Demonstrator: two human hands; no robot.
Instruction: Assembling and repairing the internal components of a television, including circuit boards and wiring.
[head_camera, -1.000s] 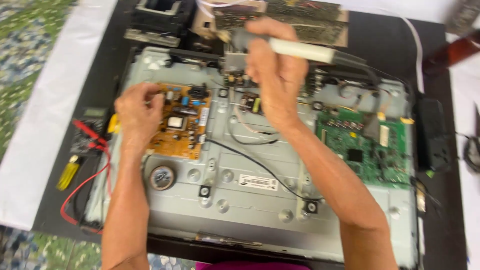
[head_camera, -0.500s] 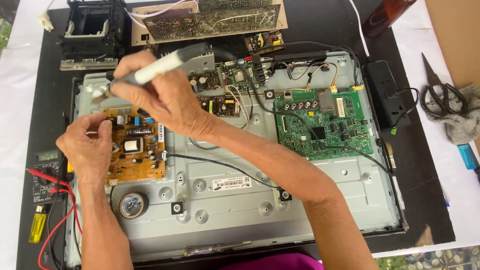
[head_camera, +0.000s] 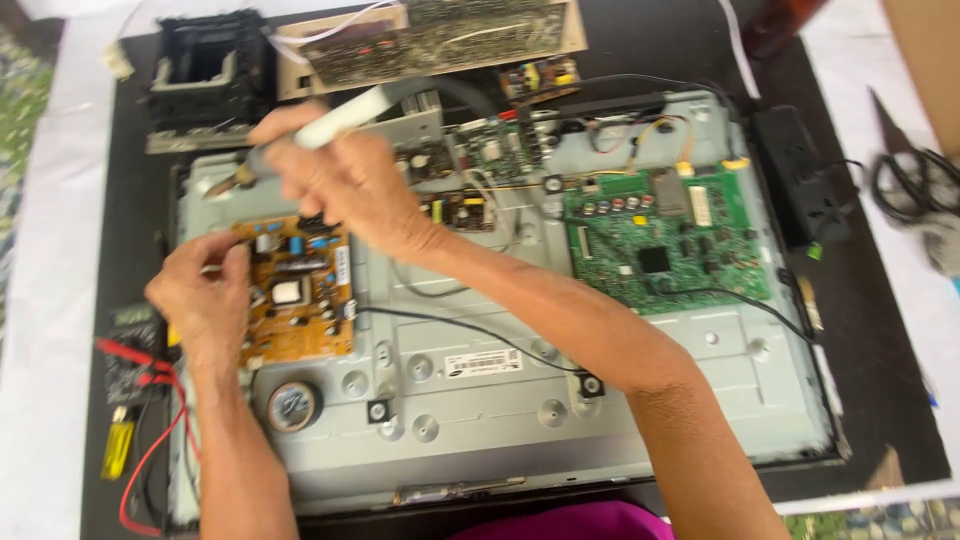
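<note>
A grey metal chassis of an opened flat screen lies on a black mat. My right hand grips a white-handled soldering iron, tip pointing left over the chassis's upper left corner. My left hand pinches the left edge of an orange-brown power board at the chassis's left side. A green main board sits at the right, joined by black wires.
A round speaker sits below the orange board. Red test leads and a yellow-handled tool lie at the left. A black plastic frame and a brown circuit board are at the back. Black scissors rest far right.
The view shifted, so everything slid left in frame. My right hand carried the soldering iron leftward from the chassis's upper middle to its upper left. My left hand stayed on the orange board.
</note>
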